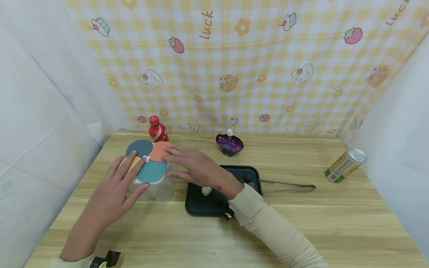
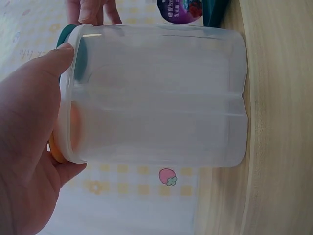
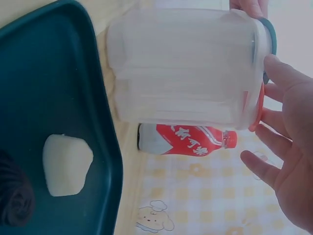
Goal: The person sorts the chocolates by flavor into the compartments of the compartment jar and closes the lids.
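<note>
Clear, upright container (image 1: 162, 190) on the wooden table (image 1: 161, 238), just left of the dark tray (image 1: 196, 203), which serves as my marker. Its lid (image 1: 152, 172) is on, topped with four coloured sections: dark blue, coral, teal and yellow, with a small white piece at the centre. The person's left hand (image 1: 114, 190), left of the tray, lies spread over the yellow side of the lid, fingers long and nearly straight, thumb against the rim; it touches the lid without curling round it. The right hand (image 1: 194, 163), above the tray's back left corner, is loosely extended, fingers apart, with some tips against the coral edge; nothing gripped there either. Its beige sleeve (image 1: 275, 227) slants down past the tray's near right corner. In the tray: a pale lump (image 3: 67, 165) and a dark swirled piece (image 3: 14, 191), apart from each other; other contents partly hidden by the forearm. Metal tongs (image 1: 311, 186) stick out from the tray's right side. Behind and left of the tray, beyond the container, a red-capped bottle (image 1: 158, 131) stands upright; directly behind the tray, a purple pouch (image 1: 229, 144) with a white cap. Well right of the tray, a can (image 1: 345, 165). Yellow checked cloth (image 1: 218, 108) hangs behind the tray.
</note>
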{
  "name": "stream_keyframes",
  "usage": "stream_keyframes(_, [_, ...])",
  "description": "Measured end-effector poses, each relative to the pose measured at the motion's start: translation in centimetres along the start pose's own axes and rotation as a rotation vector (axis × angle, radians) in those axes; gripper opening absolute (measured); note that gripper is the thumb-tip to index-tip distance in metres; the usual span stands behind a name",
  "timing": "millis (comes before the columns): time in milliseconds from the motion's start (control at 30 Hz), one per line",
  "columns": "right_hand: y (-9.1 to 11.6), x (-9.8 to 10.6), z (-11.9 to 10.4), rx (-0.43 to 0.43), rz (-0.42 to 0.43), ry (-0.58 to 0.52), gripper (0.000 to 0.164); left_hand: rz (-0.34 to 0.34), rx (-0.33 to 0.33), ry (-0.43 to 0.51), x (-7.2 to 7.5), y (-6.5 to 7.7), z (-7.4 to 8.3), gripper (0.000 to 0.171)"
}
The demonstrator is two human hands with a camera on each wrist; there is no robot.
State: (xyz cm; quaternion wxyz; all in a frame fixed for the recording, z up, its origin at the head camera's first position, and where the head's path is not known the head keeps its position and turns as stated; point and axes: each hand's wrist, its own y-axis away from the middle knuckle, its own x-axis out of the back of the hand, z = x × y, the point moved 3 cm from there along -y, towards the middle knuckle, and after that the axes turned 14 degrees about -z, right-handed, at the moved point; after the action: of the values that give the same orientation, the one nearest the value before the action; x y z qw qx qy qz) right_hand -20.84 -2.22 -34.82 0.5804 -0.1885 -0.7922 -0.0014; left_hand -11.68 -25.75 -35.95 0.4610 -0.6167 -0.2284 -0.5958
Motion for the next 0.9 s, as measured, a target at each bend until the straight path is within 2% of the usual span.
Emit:
stream_keyframes(133, [-0.6,-0.2,-0.1,0.011,-0.012,0.021,0.052,0.01,-0.026,0.003,0.0,0.0,-0.2,0.074])
stream_keyframes(300, [-0.8,-0.6,-0.2,-0.012,-0.031,0.017,0.054,0.059,-0.101,-0.018,-0.1,-0.2,-0.2,0.074])
stream_keyframes(400, [-0.9,-0.8,-0.1,-0.007,-0.017,0.013,0.052,0.115,-0.137,-0.027,-0.3,-0.1,-0.2,0.071])
stream_keyframes(533, [-0.9,-1.1,0.1,0.004,0.017,0.031,0.051,0.181,-0.13,-0.022,-0.9,-0.3,-0.3,0.068])
stream_keyframes(733, [-0.8,-1.6,0.3,-0.061,0.091,0.093,0.049,0.304,-0.126,-0.012,-1.7,-0.8,-0.2,0.066])
stream_keyframes(833, [-0.8,-1.9,0.3,-0.073,0.126,0.077,0.049,0.369,-0.148,-0.012,-2.0,-1.0,-0.1,0.064])
stream_keyframes(900, [-0.8,-2.1,0.3,-0.076,0.141,0.066,0.049,0.385,-0.156,-0.017,-2.1,-1.0,-0.1,0.064])
